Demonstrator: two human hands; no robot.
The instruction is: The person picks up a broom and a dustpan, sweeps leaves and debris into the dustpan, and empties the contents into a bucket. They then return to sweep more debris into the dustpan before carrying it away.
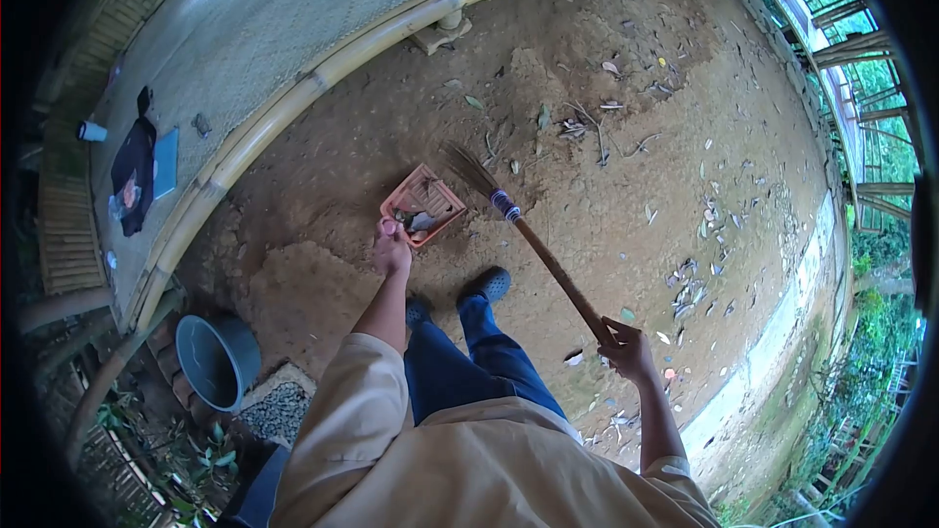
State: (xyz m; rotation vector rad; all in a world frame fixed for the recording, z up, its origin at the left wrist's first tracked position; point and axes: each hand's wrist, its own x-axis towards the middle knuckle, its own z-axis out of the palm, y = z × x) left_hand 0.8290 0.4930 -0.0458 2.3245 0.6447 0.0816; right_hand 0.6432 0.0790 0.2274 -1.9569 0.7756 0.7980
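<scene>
The right hand's grip (629, 350) closes round the upper end of a long brown wooden-handled broom (550, 261), whose long axis slants forward and left to dark, splayed bristles (471, 168). These lie just beside the orange-pink plastic dustpan (421, 186); contact is unclear. The left hand's grip (391, 252), nearer the dustpan, pinches its near end, ahead of the dark clogs (486, 284) on brown earth (333, 205).

Ribbed plastic dustpan (443, 199) here at centre, broom (554, 268) alongside with wooden handle and rough fibre bristles; glossy bamboo pole (323, 74) upper left, smooth plastic bucket (245, 340) lower left, matt, gritty earth (597, 235).
</scene>
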